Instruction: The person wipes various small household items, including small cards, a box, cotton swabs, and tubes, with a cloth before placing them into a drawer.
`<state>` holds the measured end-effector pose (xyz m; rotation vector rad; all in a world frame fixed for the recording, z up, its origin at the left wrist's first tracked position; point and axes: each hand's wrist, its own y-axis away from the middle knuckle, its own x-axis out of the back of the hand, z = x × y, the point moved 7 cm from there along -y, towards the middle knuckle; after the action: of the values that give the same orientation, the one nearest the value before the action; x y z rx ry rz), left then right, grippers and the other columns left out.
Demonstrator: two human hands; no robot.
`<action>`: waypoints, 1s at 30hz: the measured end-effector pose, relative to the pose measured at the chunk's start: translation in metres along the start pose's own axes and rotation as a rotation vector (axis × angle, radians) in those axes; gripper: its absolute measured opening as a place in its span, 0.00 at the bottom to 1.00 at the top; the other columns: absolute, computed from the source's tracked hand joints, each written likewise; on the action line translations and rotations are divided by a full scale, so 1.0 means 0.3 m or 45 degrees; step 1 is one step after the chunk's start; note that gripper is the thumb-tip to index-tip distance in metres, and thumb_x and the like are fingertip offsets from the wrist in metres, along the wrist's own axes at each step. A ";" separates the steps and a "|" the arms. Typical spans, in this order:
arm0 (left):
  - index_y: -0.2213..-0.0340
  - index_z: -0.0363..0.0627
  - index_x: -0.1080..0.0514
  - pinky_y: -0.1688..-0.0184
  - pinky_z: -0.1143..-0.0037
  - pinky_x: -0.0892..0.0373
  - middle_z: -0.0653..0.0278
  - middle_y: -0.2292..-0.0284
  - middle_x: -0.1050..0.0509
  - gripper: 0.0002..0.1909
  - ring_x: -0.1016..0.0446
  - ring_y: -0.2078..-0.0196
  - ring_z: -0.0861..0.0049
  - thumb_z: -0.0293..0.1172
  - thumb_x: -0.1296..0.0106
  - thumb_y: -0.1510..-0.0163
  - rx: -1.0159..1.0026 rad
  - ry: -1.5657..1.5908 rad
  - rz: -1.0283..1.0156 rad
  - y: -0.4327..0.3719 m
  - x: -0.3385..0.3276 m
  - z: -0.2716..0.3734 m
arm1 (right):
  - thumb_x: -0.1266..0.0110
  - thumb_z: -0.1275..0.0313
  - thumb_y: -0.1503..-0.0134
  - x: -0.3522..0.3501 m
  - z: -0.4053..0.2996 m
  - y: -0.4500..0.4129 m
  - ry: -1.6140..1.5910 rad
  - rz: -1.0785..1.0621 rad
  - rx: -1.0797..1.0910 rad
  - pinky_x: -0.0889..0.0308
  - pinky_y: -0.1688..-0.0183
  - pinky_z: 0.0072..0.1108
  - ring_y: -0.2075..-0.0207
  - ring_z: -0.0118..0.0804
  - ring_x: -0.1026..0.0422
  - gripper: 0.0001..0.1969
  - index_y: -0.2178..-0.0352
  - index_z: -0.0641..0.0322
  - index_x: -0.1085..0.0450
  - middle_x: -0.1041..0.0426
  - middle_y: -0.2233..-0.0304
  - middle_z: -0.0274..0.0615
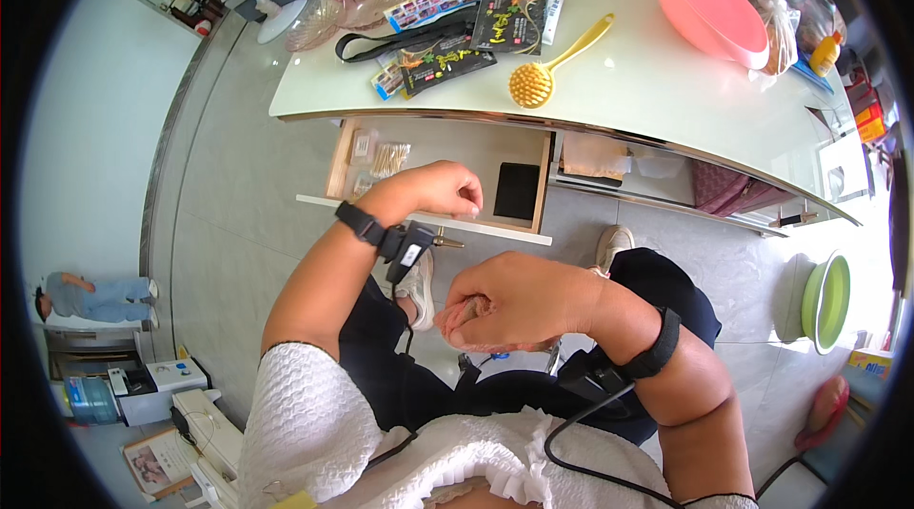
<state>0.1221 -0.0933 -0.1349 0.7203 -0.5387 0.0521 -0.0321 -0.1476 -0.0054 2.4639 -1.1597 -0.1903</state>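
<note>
My right hand (pixel 528 298) is in front of my lap, closed around a crumpled pink cloth (pixel 457 327), most of it hidden by my fingers. Over the front of a pulled-out drawer (pixel 457 137) hangs my left hand (pixel 450 187), fingers curled in, with nothing visible in them. Inside the drawer, a bag of cotton swabs (pixel 390 159) and a small clear packet (pixel 363 146) lie at the left. A flat black object (pixel 516 190) rests at its right side. Above the drawer, a yellow massage brush (pixel 535 84) lies on the white glass tabletop (pixel 607 95).
Black packets (pixel 510 22), a black strap (pixel 357 45) and a white tube (pixel 553 12) sit on the tabletop, with a pink basin (pixel 707 2) farther right. Right of the drawer, an open shelf holds a maroon bag (pixel 735 187). A green basin (pixel 826 302) stands on the floor. Another person (pixel 93 295) is far left.
</note>
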 end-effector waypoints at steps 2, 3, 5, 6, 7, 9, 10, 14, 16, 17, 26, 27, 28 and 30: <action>0.66 0.37 0.27 0.68 0.80 0.29 0.65 0.71 0.24 0.11 0.27 0.72 0.83 0.34 0.46 0.44 -0.040 0.252 -0.178 0.049 0.016 0.118 | 0.49 0.65 0.52 -0.011 0.023 -0.004 0.017 -0.047 -0.028 0.40 0.84 0.15 0.85 0.21 0.36 0.11 0.69 0.58 0.27 0.32 0.83 0.31; 0.68 0.39 0.27 0.71 0.80 0.31 0.67 0.73 0.25 0.08 0.27 0.74 0.84 0.32 0.45 0.46 -0.092 0.368 -0.141 0.085 0.051 0.191 | 0.49 0.65 0.52 -0.009 0.015 0.000 0.020 -0.035 -0.020 0.40 0.84 0.15 0.85 0.21 0.36 0.11 0.69 0.58 0.27 0.32 0.83 0.31; 0.68 0.39 0.27 0.71 0.80 0.31 0.68 0.74 0.25 0.08 0.27 0.74 0.84 0.32 0.46 0.45 -0.354 0.482 0.117 0.111 0.161 0.340 | 0.49 0.65 0.52 -0.009 0.008 0.008 0.114 -0.038 0.007 0.39 0.83 0.16 0.86 0.23 0.36 0.10 0.70 0.58 0.27 0.32 0.84 0.32; 0.69 0.39 0.27 0.71 0.80 0.31 0.67 0.75 0.25 0.09 0.27 0.74 0.84 0.33 0.45 0.46 -0.443 0.394 0.337 0.107 0.226 0.398 | 0.49 0.65 0.52 -0.009 0.017 0.007 0.113 -0.026 0.006 0.39 0.83 0.16 0.86 0.23 0.36 0.10 0.70 0.58 0.27 0.32 0.84 0.32; 0.69 0.39 0.26 0.71 0.79 0.31 0.67 0.76 0.25 0.09 0.27 0.74 0.83 0.33 0.45 0.46 -0.527 0.301 0.562 0.103 0.287 0.461 | 0.49 0.65 0.52 -0.008 0.023 0.000 0.153 0.003 0.055 0.38 0.82 0.18 0.86 0.24 0.35 0.11 0.69 0.58 0.27 0.32 0.84 0.33; 0.68 0.38 0.26 0.68 0.80 0.31 0.66 0.73 0.24 0.07 0.27 0.71 0.85 0.29 0.47 0.46 -0.500 -0.121 0.967 0.070 0.365 0.572 | 0.48 0.65 0.53 0.001 0.040 -0.006 0.193 0.046 0.102 0.37 0.82 0.20 0.86 0.25 0.34 0.11 0.69 0.59 0.27 0.31 0.84 0.34; 0.68 0.39 0.26 0.68 0.78 0.31 0.63 0.73 0.23 0.08 0.26 0.72 0.79 0.31 0.46 0.46 -0.509 -0.324 1.074 0.053 0.388 0.611 | 0.48 0.65 0.53 0.002 0.037 -0.010 0.197 0.071 0.142 0.36 0.80 0.21 0.85 0.26 0.33 0.12 0.69 0.59 0.27 0.30 0.83 0.35; 0.67 0.46 0.25 0.64 0.68 0.30 0.59 0.71 0.23 0.16 0.24 0.67 0.62 0.44 0.43 0.52 -0.010 -0.881 1.004 -0.091 0.415 0.651 | 0.47 0.63 0.53 0.027 0.022 0.004 0.196 0.129 0.164 0.33 0.75 0.24 0.81 0.33 0.29 0.14 0.68 0.61 0.27 0.27 0.80 0.39; 0.68 0.48 0.24 0.63 0.68 0.30 0.60 0.71 0.23 0.16 0.24 0.65 0.62 0.46 0.43 0.54 0.222 -1.122 0.906 -0.168 0.416 0.633 | 0.47 0.62 0.54 0.038 0.052 -0.004 0.261 0.206 0.252 0.32 0.72 0.25 0.78 0.35 0.28 0.15 0.68 0.62 0.27 0.27 0.78 0.41; 0.68 0.48 0.24 0.63 0.68 0.30 0.60 0.71 0.23 0.16 0.24 0.65 0.62 0.46 0.43 0.54 0.220 -1.130 0.906 -0.189 0.422 0.621 | 0.47 0.61 0.54 0.042 0.047 -0.004 0.330 0.264 0.349 0.32 0.70 0.25 0.76 0.38 0.27 0.16 0.68 0.62 0.27 0.26 0.77 0.43; 0.66 0.37 0.24 0.67 0.77 0.31 0.63 0.72 0.23 0.13 0.27 0.72 0.81 0.35 0.44 0.50 -0.335 -0.032 0.852 -0.035 0.471 0.529 | 0.45 0.62 0.54 0.029 0.010 0.053 0.147 0.030 0.102 0.37 0.84 0.23 0.83 0.31 0.32 0.16 0.66 0.62 0.27 0.28 0.78 0.39; 0.66 0.37 0.24 0.67 0.77 0.31 0.63 0.72 0.23 0.13 0.27 0.72 0.81 0.35 0.44 0.50 -0.325 -0.034 0.861 0.031 0.456 0.539 | 0.45 0.62 0.54 0.033 0.002 0.065 0.152 0.020 0.109 0.37 0.84 0.23 0.83 0.31 0.32 0.16 0.66 0.62 0.27 0.28 0.78 0.39; 0.64 0.36 0.24 0.67 0.80 0.32 0.66 0.72 0.23 0.13 0.28 0.71 0.85 0.34 0.46 0.47 -0.358 0.164 0.826 0.108 0.425 0.544 | 0.45 0.63 0.53 0.028 -0.005 0.074 0.181 -0.029 0.130 0.40 0.87 0.21 0.84 0.27 0.34 0.16 0.65 0.62 0.27 0.29 0.79 0.36; 0.59 0.36 0.27 0.66 0.84 0.33 0.69 0.70 0.24 0.15 0.30 0.69 0.89 0.34 0.48 0.43 -0.404 0.428 0.759 0.237 0.364 0.529 | 0.44 0.66 0.52 0.033 -0.004 0.088 0.195 -0.102 0.198 0.44 0.90 0.19 0.85 0.23 0.37 0.16 0.63 0.64 0.27 0.29 0.78 0.32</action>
<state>0.1286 -0.1559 0.0604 0.2141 -0.4094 0.6200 -0.0440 -0.1699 0.0072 2.6102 -1.0476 0.0679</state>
